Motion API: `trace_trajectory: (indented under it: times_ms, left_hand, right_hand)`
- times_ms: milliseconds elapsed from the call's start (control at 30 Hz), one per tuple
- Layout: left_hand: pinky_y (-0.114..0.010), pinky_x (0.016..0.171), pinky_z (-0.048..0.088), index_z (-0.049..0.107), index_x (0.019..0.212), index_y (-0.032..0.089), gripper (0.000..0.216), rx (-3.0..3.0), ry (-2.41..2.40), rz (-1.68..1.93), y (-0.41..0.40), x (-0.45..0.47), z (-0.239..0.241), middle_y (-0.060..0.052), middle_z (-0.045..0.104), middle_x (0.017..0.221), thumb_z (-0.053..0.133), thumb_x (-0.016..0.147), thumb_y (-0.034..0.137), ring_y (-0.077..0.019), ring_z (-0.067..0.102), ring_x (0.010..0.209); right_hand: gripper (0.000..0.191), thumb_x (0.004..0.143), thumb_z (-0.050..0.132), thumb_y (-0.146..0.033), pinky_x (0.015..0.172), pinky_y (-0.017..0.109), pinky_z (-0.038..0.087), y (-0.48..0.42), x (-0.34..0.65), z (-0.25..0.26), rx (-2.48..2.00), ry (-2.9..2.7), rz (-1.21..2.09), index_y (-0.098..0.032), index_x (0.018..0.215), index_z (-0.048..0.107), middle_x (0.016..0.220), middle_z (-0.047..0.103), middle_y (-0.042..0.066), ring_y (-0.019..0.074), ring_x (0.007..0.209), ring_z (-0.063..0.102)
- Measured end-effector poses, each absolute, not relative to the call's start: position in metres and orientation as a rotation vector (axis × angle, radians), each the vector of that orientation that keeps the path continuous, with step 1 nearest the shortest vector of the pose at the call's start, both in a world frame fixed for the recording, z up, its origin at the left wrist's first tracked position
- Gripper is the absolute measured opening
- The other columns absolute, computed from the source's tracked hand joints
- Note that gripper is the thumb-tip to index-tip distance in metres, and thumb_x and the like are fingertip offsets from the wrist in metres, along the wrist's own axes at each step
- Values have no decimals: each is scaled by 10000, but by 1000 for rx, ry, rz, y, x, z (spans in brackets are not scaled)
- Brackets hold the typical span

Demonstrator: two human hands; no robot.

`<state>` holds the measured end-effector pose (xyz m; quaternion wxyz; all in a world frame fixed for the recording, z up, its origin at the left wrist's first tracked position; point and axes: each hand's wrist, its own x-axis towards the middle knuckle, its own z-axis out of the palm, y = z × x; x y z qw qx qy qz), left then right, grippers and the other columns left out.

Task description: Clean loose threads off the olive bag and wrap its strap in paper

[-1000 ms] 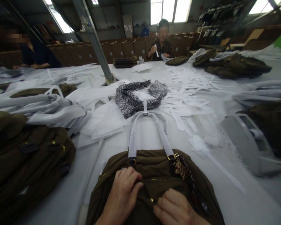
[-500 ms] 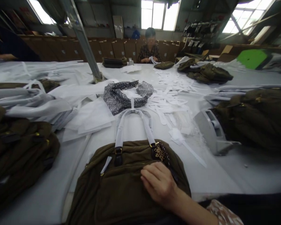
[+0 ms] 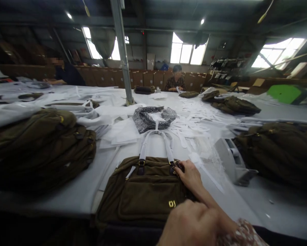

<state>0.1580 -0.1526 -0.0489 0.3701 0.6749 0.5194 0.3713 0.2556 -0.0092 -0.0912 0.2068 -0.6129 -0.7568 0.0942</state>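
An olive-brown handbag [image 3: 148, 198] stands in front of me, its white-wrapped handles [image 3: 143, 148] upright and a gold emblem on its front pocket. At the base of the right-hand handle, my right hand [image 3: 190, 176] pinches the bag's leopard-print star charm [image 3: 175, 166], which the fingers partly cover. Closer to the camera, my left hand [image 3: 190, 222] is blurred and curled like a fist before the bag's lower right corner. Whatever it may hold is hidden.
Stacked olive bags lie left [image 3: 40, 150] and right [image 3: 279, 150]. A grey tape dispenser [image 3: 232, 160] is beside the right stack. Behind the handles lie a black-and-white cloth [image 3: 149, 119] and white paper strips. A metal post [image 3: 124, 51] rises from the table; two people sit beyond.
My right hand has gone from the bag's front pocket to the charm. My left hand has come into view at the bottom. The camera has tilted up, and the gold emblem is now uncovered.
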Motion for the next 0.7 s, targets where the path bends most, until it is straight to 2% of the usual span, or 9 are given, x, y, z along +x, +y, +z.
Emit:
trace_trajectory:
  times_ms: [133,267,333,400,500,600,700]
  left_hand:
    - [-466,962,394,488,1236,197,407,1993,1709,823,-123,141,-75,-118,530,1248,373,847,213,-282,466,1135]
    - [-492,1019,339,479,1260,201,426,2126,1818,754,-119,136,-123,-102,441,1363,387,844,224,-305,392,1234]
    - [-489,1018,344,492,1252,208,424,2123,1788,808,-119,135,-133,-106,448,1358,395,841,238,-302,407,1227]
    - [-488,1001,364,560,1185,199,392,2034,1717,932,-116,133,-133,-124,501,1308,425,822,261,-305,447,1192]
    - [-439,953,416,627,1058,174,339,1572,1588,1216,-104,130,-122,-141,611,1151,438,820,326,-272,562,1058]
    - [-372,779,502,587,996,122,373,791,1341,1253,-82,130,-110,-146,664,948,411,841,412,-222,659,794]
    - [-307,652,499,556,892,114,386,367,1053,1190,-61,134,-106,-102,657,731,442,826,476,-175,648,618]
  right_hand:
    - [150,823,497,-243,756,310,384,-16,252,-89,-1619,-2079,376,-157,895,596,877,613,100,223,846,557]
    - [168,797,484,-201,698,286,389,-8,251,-80,-1559,-2022,593,-166,896,615,800,666,71,202,764,597]
    - [150,767,508,-203,673,265,392,2,251,-73,-1521,-2000,654,-166,818,644,757,676,55,191,744,605]
    - [156,747,521,-227,631,253,394,12,250,-67,-1496,-1953,729,-158,692,649,672,664,42,184,698,605]
    - [280,773,463,-290,505,242,384,18,248,-66,-1509,-1830,854,-147,576,602,484,569,12,155,508,555]
    - [358,817,345,-333,398,227,362,8,244,-76,-1527,-1701,971,-141,623,576,416,487,-17,124,379,472]
    - [366,827,323,-351,434,222,408,-14,242,-85,-1484,-1659,1011,-141,671,578,504,553,9,131,456,528]
